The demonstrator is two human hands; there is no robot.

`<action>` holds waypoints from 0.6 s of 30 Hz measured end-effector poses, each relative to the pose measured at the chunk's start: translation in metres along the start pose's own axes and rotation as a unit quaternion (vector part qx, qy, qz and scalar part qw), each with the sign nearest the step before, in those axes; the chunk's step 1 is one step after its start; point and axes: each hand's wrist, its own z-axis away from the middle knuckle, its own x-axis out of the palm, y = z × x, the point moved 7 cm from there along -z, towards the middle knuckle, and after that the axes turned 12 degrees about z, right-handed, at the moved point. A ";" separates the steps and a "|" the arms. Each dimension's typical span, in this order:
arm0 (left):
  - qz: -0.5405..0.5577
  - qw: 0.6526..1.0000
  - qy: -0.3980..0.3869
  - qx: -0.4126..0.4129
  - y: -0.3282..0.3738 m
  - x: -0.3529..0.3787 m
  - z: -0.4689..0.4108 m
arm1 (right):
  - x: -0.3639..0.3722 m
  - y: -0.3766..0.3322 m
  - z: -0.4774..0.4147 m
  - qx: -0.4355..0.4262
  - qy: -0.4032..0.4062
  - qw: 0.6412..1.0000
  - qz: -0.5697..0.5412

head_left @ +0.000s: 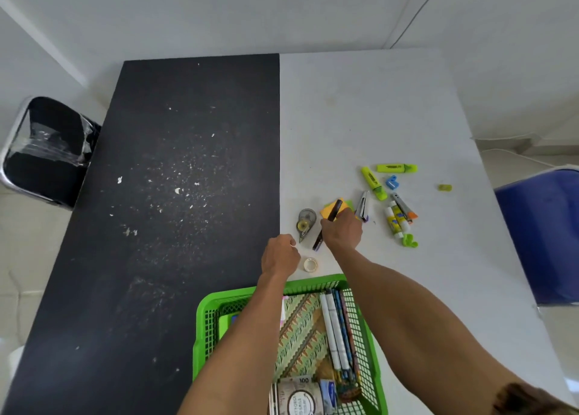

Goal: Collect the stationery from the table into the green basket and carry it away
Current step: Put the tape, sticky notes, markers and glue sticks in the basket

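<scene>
The green basket (210, 308) sits at the table's near edge, holding notebooks, pens and packets. My right hand (343, 228) grips a black pen (334, 210) lying over orange sticky notes (330, 209). My left hand (280, 253) is curled beside a small tape roll (310, 264), and I cannot tell whether it holds anything. A grey correction tape (305, 223) lies between the hands. To the right lie a stapler (363, 206), two yellow highlighters (374, 182), glue sticks (395, 221) and a blue sharpener (392, 182).
The table is half black (188, 163), half white (376, 107). A black chair (47, 151) stands at the left, a blue chair (542, 236) at the right. A small green piece (445, 188) lies apart near the right edge, a green cap (409, 241) by the glue.
</scene>
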 end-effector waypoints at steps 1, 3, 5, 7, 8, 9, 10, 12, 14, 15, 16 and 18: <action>0.000 1.000 0.003 0.002 0.002 -0.001 0.003 | -0.008 0.000 0.004 -0.006 0.020 1.000 -0.008; 0.001 1.000 0.011 0.007 0.008 -0.004 0.009 | -0.027 0.001 0.012 -0.016 0.062 0.998 -0.017; 0.002 1.000 0.023 0.017 0.019 -0.009 0.021 | -0.046 0.002 0.022 -0.024 0.097 0.995 -0.026; -0.003 0.999 0.035 0.029 0.031 -0.016 0.031 | -0.062 0.002 0.032 -0.042 0.118 0.991 -0.037; -0.004 0.999 0.040 0.036 0.036 -0.018 0.037 | -0.068 0.003 0.038 -0.053 0.124 0.990 -0.043; -0.007 0.998 0.044 0.044 0.042 -0.020 0.044 | -0.073 0.006 0.045 -0.064 0.125 0.989 -0.051; -0.011 0.997 0.048 0.052 0.047 -0.022 0.051 | -0.077 0.009 0.053 -0.076 0.123 0.988 -0.059; -0.028 0.996 0.052 0.063 0.055 -0.023 0.063 | -0.082 0.017 0.070 -0.105 0.123 0.985 -0.065; -0.048 0.995 0.062 0.068 0.060 -0.024 0.077 | -0.084 0.028 0.094 -0.139 0.131 0.980 -0.049; -0.053 0.994 0.068 0.072 0.061 -0.023 0.082 | -0.083 0.035 0.105 -0.151 0.133 0.979 -0.035; -0.056 0.993 0.072 0.077 0.062 -0.021 0.090 | -0.082 0.045 0.119 -0.161 0.132 0.978 -0.020; -0.057 0.992 0.079 0.078 0.062 -0.019 0.098 | -0.073 0.060 0.139 -0.177 0.121 0.977 0.018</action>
